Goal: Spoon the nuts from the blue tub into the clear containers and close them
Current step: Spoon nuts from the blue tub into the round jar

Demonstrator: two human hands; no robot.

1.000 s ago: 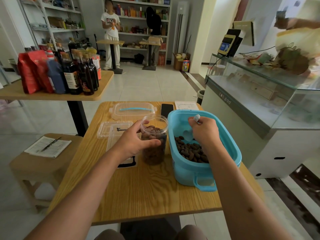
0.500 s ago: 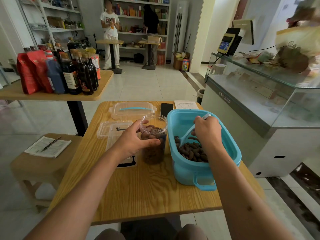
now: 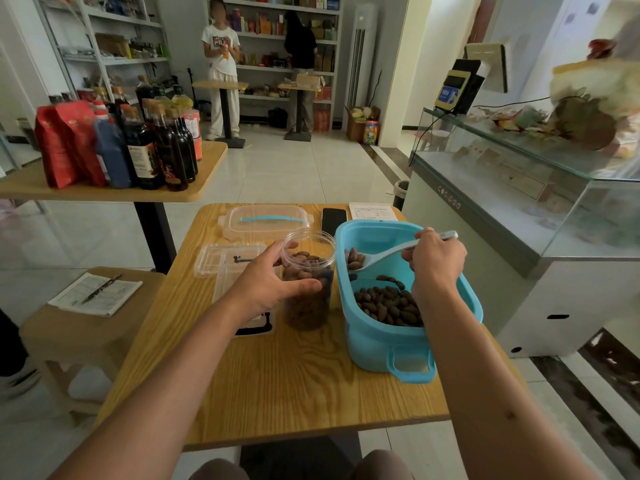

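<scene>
Spillage is the risk we see in the head view: our right hand (image 3: pixel 437 259) has its grip clamped on the white spoon (image 3: pixel 388 255), whose bowl, inside the blue tub (image 3: pixel 377 336), carries a few smooth oval nuts (image 3: pixel 355 258); a tilt on the way across could roll them onto the wooden counter (image 3: pixel 277 379). Our left hand (image 3: pixel 266 289) has its grip wrapped round the clear container (image 3: pixel 308 282), a round, thin-walled jar just beside the tub and nearly full, so overfilling could block its lid.

Both forearms reach forward, left hand (image 3: pixel 268 285) cupped with fingers curled, right hand (image 3: pixel 437 259) fisted, knuckles up.
</scene>
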